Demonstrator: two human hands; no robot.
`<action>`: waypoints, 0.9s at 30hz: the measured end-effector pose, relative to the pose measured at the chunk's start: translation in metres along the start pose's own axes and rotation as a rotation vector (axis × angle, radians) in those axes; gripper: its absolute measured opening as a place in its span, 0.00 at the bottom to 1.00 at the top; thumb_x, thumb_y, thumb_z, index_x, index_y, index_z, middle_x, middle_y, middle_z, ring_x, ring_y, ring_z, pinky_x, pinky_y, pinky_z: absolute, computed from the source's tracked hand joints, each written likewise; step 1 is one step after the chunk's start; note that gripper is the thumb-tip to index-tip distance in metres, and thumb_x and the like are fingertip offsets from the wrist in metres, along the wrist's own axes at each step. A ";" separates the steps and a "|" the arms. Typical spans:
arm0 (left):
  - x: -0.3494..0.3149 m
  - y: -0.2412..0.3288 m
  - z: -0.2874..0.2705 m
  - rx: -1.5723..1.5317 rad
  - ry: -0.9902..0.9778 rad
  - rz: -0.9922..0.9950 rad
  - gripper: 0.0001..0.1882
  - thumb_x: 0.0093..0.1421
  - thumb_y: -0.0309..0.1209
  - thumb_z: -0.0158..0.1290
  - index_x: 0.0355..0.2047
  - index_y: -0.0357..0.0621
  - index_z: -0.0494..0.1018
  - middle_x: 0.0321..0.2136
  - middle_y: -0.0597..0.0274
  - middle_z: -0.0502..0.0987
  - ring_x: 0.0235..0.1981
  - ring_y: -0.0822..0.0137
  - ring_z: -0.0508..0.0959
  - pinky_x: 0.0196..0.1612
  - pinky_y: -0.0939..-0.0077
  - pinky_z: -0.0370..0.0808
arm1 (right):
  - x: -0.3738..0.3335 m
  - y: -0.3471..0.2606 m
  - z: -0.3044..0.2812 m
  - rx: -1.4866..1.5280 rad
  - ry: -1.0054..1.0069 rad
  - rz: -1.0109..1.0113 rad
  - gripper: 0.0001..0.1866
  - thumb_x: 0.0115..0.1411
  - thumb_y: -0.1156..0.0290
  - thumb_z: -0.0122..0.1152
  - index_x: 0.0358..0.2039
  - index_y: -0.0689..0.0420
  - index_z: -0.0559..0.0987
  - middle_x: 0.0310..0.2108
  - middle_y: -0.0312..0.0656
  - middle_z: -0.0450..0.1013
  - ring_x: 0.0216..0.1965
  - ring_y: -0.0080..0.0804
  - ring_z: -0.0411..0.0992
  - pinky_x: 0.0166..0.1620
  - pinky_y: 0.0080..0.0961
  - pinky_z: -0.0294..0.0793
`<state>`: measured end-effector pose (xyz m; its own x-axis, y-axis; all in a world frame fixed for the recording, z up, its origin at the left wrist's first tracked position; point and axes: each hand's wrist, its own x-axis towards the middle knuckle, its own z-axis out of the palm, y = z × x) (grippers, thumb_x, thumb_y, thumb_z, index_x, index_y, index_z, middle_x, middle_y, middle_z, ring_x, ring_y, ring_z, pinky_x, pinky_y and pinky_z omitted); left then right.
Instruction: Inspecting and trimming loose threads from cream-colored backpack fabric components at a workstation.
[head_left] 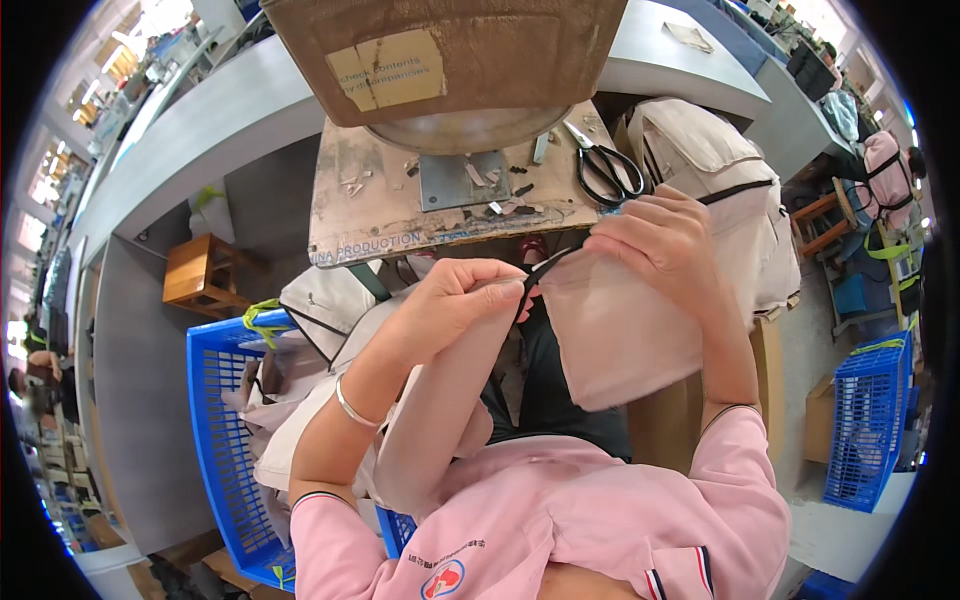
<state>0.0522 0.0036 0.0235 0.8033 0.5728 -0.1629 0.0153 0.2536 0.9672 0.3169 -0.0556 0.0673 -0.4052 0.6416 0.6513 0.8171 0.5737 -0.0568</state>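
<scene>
Between my hands runs the black edge trim [545, 268] of a beige fabric bag piece [625, 335]. My left hand [465, 300] pinches the trim with thumb and forefinger, a silver bangle on that wrist. Closed over the top edge of the same piece is my right hand [665, 240]. More beige fabric [440, 400] hangs under my left hand and over my lap. Just beyond my right hand, black-handled scissors [610, 175] lie on a worn wooden work board [350, 215]. Fabric scraps and a small metal plate [465, 182] are also on the board.
A brown machine head or box [500, 60] stands over the board's far side. To my left, a blue plastic basket [215, 400] holds beige pieces; a wooden stool [205, 272] stands beyond. Beige bags [750, 200] pile up at right, and another blue basket [860, 430] stands farther right.
</scene>
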 end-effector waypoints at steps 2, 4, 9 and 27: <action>0.004 0.010 -0.006 -0.154 0.085 -0.104 0.10 0.66 0.33 0.55 0.41 0.40 0.78 0.31 0.69 0.78 0.33 0.79 0.75 0.37 0.85 0.73 | 0.006 0.008 0.013 -0.018 0.055 -0.021 0.10 0.49 0.64 0.72 0.24 0.54 0.80 0.18 0.34 0.70 0.19 0.31 0.68 0.27 0.27 0.63; 0.012 0.008 -0.030 -0.141 0.083 -0.082 0.10 0.63 0.34 0.59 0.40 0.42 0.77 0.30 0.71 0.77 0.30 0.79 0.75 0.34 0.85 0.72 | 0.014 0.016 0.029 -0.017 0.073 -0.035 0.10 0.49 0.64 0.72 0.24 0.53 0.80 0.17 0.33 0.70 0.20 0.31 0.68 0.27 0.27 0.63; 0.022 0.021 -0.045 0.042 0.155 -0.033 0.16 0.55 0.33 0.66 0.42 0.42 0.77 0.29 0.71 0.76 0.28 0.81 0.73 0.31 0.86 0.70 | 0.024 0.038 0.056 -0.022 0.059 -0.006 0.08 0.49 0.64 0.71 0.25 0.52 0.80 0.18 0.32 0.70 0.20 0.30 0.69 0.27 0.27 0.64; 0.089 0.023 -0.109 0.093 0.415 0.011 0.07 0.51 0.25 0.63 0.31 0.41 0.77 0.23 0.67 0.76 0.21 0.74 0.73 0.24 0.79 0.69 | 0.028 0.081 0.125 -0.241 0.206 -0.166 0.10 0.52 0.69 0.66 0.35 0.54 0.78 0.25 0.31 0.71 0.24 0.25 0.70 0.29 0.23 0.67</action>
<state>0.0588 0.1454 0.0098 0.4963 0.8452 -0.1983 0.0770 0.1847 0.9798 0.3203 0.0720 -0.0135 -0.4698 0.4195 0.7767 0.8302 0.5090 0.2273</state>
